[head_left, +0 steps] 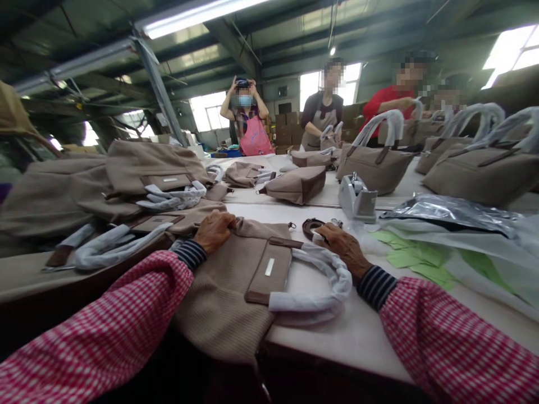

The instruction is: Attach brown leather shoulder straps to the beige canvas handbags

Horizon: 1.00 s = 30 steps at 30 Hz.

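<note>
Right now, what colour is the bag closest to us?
The closest bag is greyish brown, best seen in the head view.

Both your forearms [126, 314] stretched forward, your left hand [215, 231] bent and palm-down, your right hand [344, 249] loosely curled.

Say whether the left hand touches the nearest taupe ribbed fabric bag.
Touching: the head view shows the left hand on the bag, at its far edge.

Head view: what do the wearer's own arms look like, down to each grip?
Both arms wear loose, pinkish-red and white checked fabric sleeves. Beyond them show snug knit-looking cuffs with dark and pale grey stripes. The left grip and right grip are ungloved hands.
</note>
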Each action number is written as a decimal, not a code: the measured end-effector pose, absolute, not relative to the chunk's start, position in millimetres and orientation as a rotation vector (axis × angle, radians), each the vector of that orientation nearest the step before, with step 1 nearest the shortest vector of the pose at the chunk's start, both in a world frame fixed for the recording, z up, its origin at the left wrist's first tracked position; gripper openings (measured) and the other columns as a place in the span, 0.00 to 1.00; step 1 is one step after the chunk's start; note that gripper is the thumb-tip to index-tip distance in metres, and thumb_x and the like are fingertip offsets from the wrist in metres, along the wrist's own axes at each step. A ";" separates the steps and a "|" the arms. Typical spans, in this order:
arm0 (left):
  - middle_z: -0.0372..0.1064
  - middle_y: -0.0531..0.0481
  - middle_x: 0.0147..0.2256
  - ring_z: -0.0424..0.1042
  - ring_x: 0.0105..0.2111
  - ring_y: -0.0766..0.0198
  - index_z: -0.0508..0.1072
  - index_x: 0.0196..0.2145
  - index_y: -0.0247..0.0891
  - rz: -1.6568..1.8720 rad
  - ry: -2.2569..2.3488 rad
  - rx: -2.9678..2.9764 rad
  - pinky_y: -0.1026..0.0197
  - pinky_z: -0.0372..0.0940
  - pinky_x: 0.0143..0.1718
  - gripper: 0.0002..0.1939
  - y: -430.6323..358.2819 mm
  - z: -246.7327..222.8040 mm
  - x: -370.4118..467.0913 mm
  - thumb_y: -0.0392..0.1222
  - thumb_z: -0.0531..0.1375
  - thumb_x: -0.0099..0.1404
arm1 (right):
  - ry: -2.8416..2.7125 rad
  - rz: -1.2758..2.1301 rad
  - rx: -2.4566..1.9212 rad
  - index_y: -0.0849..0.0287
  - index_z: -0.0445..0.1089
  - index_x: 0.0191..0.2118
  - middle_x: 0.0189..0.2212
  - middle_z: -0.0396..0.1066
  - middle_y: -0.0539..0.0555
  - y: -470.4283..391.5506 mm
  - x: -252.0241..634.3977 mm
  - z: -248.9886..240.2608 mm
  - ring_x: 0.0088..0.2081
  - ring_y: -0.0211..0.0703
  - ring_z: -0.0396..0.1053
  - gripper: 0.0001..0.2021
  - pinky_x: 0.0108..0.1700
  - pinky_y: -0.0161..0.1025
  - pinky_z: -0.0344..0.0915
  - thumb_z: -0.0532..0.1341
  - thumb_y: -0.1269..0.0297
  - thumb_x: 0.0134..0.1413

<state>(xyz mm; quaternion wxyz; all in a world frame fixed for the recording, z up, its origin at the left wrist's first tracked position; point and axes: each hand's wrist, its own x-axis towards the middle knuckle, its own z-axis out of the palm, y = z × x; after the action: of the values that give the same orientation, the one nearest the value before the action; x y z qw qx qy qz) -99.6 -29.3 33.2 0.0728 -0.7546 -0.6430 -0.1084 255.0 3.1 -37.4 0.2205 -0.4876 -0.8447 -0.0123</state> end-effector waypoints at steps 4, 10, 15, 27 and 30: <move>0.75 0.39 0.41 0.69 0.47 0.44 0.77 0.39 0.36 -0.103 -1.813 -2.335 0.49 0.66 0.47 0.14 -40.4 43.0 -85.2 0.28 0.58 0.57 | -2.252 0.159 -1.138 0.59 0.73 0.50 0.47 0.75 0.57 11.8 263.1 -44.8 0.47 0.46 0.73 0.10 0.51 0.40 0.66 0.60 0.68 0.67; 0.74 0.46 0.48 0.69 0.51 0.52 0.75 0.50 0.41 -0.153 -1.419 -2.819 0.51 0.62 0.54 0.14 -89.7 59.1 -32.8 0.50 0.62 0.71 | -2.170 0.215 -1.054 0.58 0.75 0.48 0.45 0.76 0.58 19.9 263.4 -50.8 0.45 0.50 0.74 0.10 0.49 0.45 0.68 0.61 0.67 0.63; 0.75 0.48 0.45 0.69 0.48 0.55 0.74 0.50 0.40 -0.367 -1.103 -3.165 0.57 0.62 0.49 0.15 -133.9 26.8 29.2 0.48 0.66 0.69 | -2.019 0.262 -0.954 0.59 0.75 0.48 0.43 0.75 0.57 6.9 260.3 -36.7 0.34 0.44 0.71 0.12 0.39 0.42 0.69 0.62 0.66 0.60; 0.70 0.43 0.45 0.73 0.45 0.52 0.68 0.50 0.37 -2.209 -2.105 -1.793 0.54 0.71 0.41 0.23 -119.4 4.4 -18.9 0.43 0.68 0.59 | -1.929 0.548 -0.944 0.59 0.74 0.43 0.37 0.75 0.54 -50.7 221.5 1.3 0.33 0.41 0.69 0.07 0.34 0.38 0.65 0.62 0.64 0.61; 0.57 0.34 0.66 0.56 0.68 0.42 0.60 0.63 0.39 -1.483 -1.688 -1.950 0.39 0.63 0.61 0.34 -124.6 -8.3 -24.1 0.29 0.62 0.61 | -2.300 0.514 -0.857 0.58 0.73 0.42 0.41 0.73 0.54 -68.4 195.5 -6.6 0.39 0.43 0.70 0.05 0.41 0.39 0.65 0.61 0.69 0.63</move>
<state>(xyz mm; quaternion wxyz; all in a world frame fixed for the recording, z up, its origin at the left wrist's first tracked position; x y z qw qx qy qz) -24.1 -124.6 -8.3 0.0831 -0.6530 -0.5656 -0.4968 195.5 -68.4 -6.6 0.3117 -0.3247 -0.8714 0.1949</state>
